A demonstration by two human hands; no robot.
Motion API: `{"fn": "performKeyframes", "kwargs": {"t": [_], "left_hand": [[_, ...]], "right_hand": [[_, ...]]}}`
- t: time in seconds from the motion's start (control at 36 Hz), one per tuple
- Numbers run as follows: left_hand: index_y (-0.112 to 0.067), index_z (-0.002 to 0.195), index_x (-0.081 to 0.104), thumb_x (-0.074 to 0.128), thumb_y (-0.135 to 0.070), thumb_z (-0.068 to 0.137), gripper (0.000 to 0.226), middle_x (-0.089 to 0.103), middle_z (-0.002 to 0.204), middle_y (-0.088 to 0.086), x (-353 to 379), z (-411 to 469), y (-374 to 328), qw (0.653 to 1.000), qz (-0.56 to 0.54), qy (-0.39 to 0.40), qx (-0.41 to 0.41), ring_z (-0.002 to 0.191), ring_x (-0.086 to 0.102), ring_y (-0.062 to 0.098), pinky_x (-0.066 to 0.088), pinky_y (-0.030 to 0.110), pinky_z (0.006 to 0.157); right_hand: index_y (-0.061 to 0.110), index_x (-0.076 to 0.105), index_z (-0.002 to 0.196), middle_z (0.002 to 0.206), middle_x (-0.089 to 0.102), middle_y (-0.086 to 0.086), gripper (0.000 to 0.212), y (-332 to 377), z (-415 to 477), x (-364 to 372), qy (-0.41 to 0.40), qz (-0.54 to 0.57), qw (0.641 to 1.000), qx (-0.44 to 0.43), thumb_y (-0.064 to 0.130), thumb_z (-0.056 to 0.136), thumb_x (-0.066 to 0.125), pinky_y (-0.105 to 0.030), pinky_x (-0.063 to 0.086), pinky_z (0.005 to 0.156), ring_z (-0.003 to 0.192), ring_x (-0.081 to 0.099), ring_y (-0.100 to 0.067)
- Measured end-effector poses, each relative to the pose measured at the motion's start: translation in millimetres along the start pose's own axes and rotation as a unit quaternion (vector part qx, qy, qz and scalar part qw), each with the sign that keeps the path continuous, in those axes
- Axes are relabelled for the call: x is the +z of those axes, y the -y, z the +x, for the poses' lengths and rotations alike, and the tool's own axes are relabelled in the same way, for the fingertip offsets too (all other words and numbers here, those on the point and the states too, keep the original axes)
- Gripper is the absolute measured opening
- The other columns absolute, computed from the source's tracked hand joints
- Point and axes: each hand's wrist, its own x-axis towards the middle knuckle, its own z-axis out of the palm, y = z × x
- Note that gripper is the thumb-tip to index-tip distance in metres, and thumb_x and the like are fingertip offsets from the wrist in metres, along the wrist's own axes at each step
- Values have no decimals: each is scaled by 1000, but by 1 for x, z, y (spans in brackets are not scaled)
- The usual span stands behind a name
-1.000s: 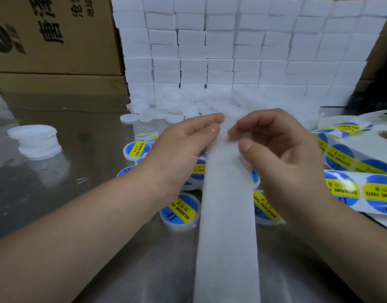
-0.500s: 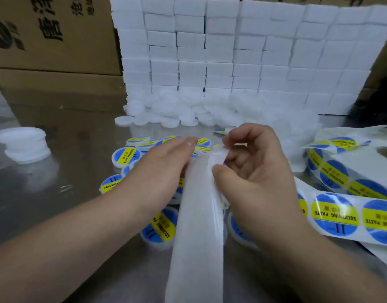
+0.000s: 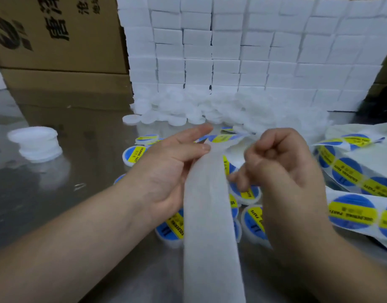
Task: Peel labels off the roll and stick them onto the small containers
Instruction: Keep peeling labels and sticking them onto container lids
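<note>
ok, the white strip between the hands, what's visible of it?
The strip is a white, matte, paper-like band, its near face bare. It rises from the bottom edge over labelled containers to the hands. The left hand holds its top left edge; a blue-yellow label sits at the top; the right hand curls beside it, grip unclear.

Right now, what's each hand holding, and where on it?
Left hand holds the white backing strip near its top end, beside a half-peeled label. Right hand is curled; blur hides any hold.
</note>
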Motion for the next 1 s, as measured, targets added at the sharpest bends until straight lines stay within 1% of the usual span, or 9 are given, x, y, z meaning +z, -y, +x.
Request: {"fn": "performKeyframes", "kwargs": {"t": [0.11, 0.22, 0.28, 0.39, 0.47, 0.61, 0.83, 0.92, 1.0], "left_hand": [[-14, 98, 66, 42, 10, 85, 36, 60, 55, -7, -2, 3, 1, 999, 19, -1, 32, 44, 54, 7, 52, 20, 61], [-19, 104, 64, 41, 12, 85, 43, 72, 96, 4, 0, -1, 4, 995, 82, 28, 39, 78, 69, 13, 55, 21, 68], [-23, 105, 64, 44, 12, 85, 45, 68, 110, 1, -1, -2, 7, 985, 156, 28, 62, 100, 64, 16, 54, 29, 81], [-50, 92, 65, 53, -1, 85, 50, 50, 59, 0, -2, -7, 14, 929, 346, 25, 126, 52, 44, 15, 38, 24, 46], [-55, 96, 58, 64, -20, 80, 39, 42, 53, -2, 1, -10, 18, 911, 387, 42, 137, 46, 39, 11, 34, 19, 44], [-52, 91, 58, 54, -49, 80, 13, 60, 99, -19, 2, -12, 18, 879, 457, 60, 121, 80, 60, 0, 47, 15, 79], [-35, 84, 64, 51, -28, 88, 15, 59, 60, -25, 1, 34, -24, 845, 509, -63, 150, 48, 49, -13, 31, 2, 40], [-30, 110, 63, 46, -16, 90, 29, 60, 86, -18, -12, 72, -42, 775, 597, -96, 181, 52, 57, -3, 33, 9, 41], [-30, 121, 56, 39, -7, 87, 44, 53, 130, 0, -40, 125, -52, 679, 711, -117, 136, 97, 60, 27, 38, 22, 59]], "right_hand": [[16, 59, 61, 56, 63, 1, 46, -6, 11, -11, -8, -171, 982, 78, 51, 76, 35, -24, 47, 60, 57, 61, -14], [24, 67, 73, 78, 71, 7, 60, -11, 16, -12, -15, -210, 970, 121, 73, 61, 34, -35, 48, 83, 82, 66, -12], [20, 62, 73, 74, 69, 4, 50, -9, 18, -12, -27, -185, 974, 126, 66, 62, 45, -38, 48, 79, 76, 65, -15], [22, 66, 82, 78, 71, 6, 22, 1, 17, -9, 2, -121, 986, 112, 35, 67, 58, -22, 51, 59, 70, 67, -5], [12, 61, 86, 77, 68, -9, 20, 2, 16, -10, 23, -102, 990, 95, 12, 66, 56, -29, 50, 59, 67, 64, -18], [5, 57, 81, 79, 55, -29, 23, -1, 22, -20, -28, -116, 990, 73, -14, 75, 45, -31, 40, 56, 63, 48, -19], [20, 66, 90, 76, 73, 11, 49, -10, 31, -28, -63, -5, 987, 147, -18, 78, 37, -18, 50, 49, 73, 69, -2], [23, 65, 92, 81, 73, 15, 55, -12, 30, -29, -66, 2, 984, 166, -19, 77, 34, -21, 54, 54, 80, 69, -2], [24, 67, 88, 86, 73, 13, 56, -14, 29, -28, -59, -18, 984, 168, -19, 75, 34, -34, 55, 67, 87, 69, -4]]}}
